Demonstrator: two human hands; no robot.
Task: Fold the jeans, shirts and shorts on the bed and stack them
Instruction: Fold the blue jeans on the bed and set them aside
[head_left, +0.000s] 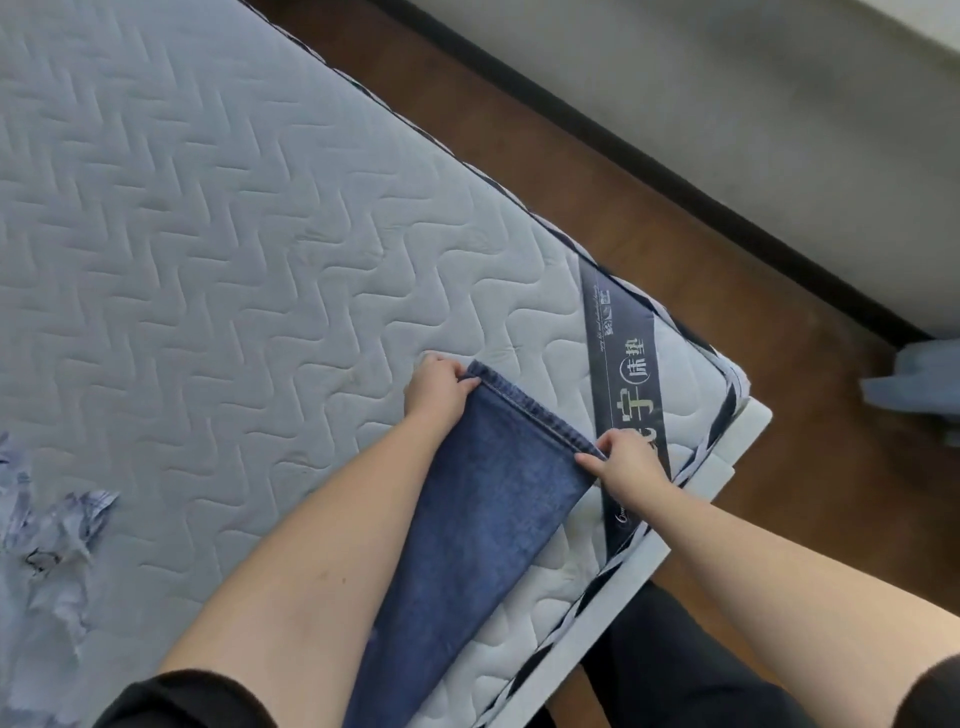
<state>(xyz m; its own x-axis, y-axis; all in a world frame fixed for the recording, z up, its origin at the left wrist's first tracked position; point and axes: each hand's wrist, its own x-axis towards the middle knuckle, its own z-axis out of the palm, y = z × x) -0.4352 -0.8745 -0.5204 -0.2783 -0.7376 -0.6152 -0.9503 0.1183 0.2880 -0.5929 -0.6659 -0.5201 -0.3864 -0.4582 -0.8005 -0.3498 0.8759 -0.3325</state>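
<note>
Dark blue jeans (478, 525) lie stretched out near the corner of the quilted grey mattress (234, 234), the leg running from the bottom of the view up to a stitched hem. My left hand (436, 389) pinches the hem's left corner, thumb on top. My right hand (623, 460) pinches the hem's right corner, beside the mattress's dark label band (623, 374). A crumpled pale blue patterned shirt (47, 551) lies at the left edge of the mattress.
The mattress corner and white bed frame (748, 431) end just right of my right hand. Beyond lies brown wooden floor (675, 249), a dark skirting board along a pale wall, and a light blue object (914, 379) on the floor at far right.
</note>
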